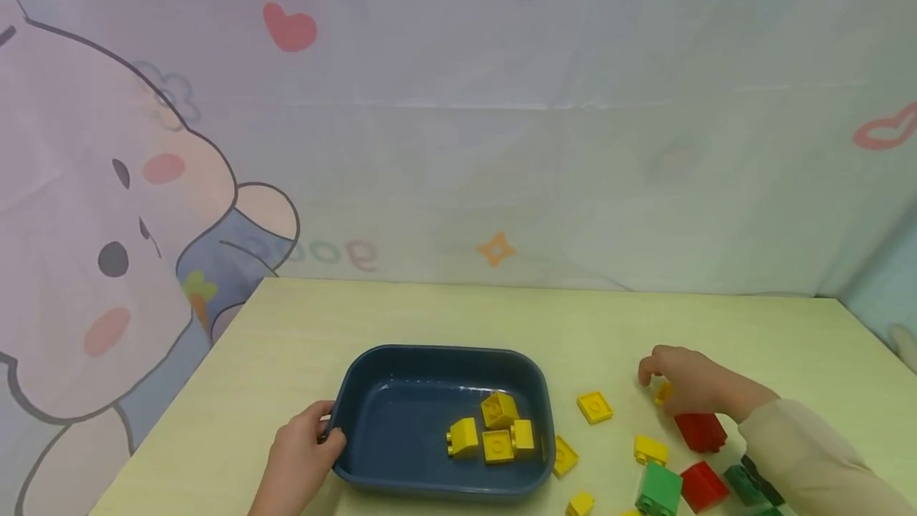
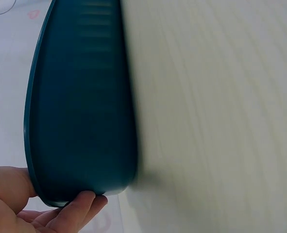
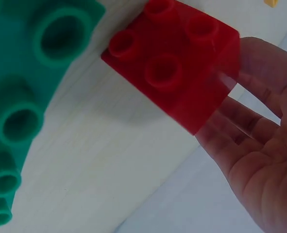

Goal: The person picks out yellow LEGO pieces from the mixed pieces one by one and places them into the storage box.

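My left hand grips the left wall of a dark blue plastic tray, thumb over the rim and fingers outside. The left wrist view shows this left hand at the tray's end. Several yellow toy bricks lie in the tray's right part. Over on the right, my right hand curls its fingers round a yellow brick, mostly hidden under it. A red brick lies just below that hand. In the right wrist view the red brick covers the fingertips of the right hand.
Loose yellow bricks lie right of the tray. Nearer the front are a green brick, a second red brick and dark green bricks beside the right sleeve. A printed cloth hangs behind the table.
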The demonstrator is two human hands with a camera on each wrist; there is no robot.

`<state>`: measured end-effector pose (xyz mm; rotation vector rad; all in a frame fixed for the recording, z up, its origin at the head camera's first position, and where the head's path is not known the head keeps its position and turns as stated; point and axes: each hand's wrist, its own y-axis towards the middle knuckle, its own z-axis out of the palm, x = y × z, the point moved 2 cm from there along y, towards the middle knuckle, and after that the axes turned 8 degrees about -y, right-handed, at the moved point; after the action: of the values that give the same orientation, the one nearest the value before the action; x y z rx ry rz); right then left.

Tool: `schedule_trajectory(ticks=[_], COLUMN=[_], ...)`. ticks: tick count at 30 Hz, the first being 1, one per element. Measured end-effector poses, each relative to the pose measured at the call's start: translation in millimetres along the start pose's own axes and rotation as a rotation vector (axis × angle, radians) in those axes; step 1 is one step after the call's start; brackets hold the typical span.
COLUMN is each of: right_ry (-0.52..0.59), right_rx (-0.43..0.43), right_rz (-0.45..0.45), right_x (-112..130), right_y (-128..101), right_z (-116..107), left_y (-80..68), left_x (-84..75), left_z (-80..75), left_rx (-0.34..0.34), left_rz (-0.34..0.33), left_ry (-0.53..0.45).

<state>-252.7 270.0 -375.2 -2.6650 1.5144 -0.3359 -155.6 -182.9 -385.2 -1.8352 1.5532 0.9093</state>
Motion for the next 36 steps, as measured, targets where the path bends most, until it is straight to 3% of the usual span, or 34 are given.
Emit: schedule_trajectory(ticks=[19, 36], right_ry=[-0.004, -0.051], right_rx=[0.004, -0.028], right_rz=[0.007, -0.086], right_x=[-3, 35], right_y=[3, 29], right_z=[7, -27], left_y=[-1.0, -1.7], left_x=[-1.0, -0.9], left_z=[0.4, -0.2], left_rx=[-0.005, -0.002], left_rz=[-0.011, 0.001], left_ry=[0.002, -0.022])
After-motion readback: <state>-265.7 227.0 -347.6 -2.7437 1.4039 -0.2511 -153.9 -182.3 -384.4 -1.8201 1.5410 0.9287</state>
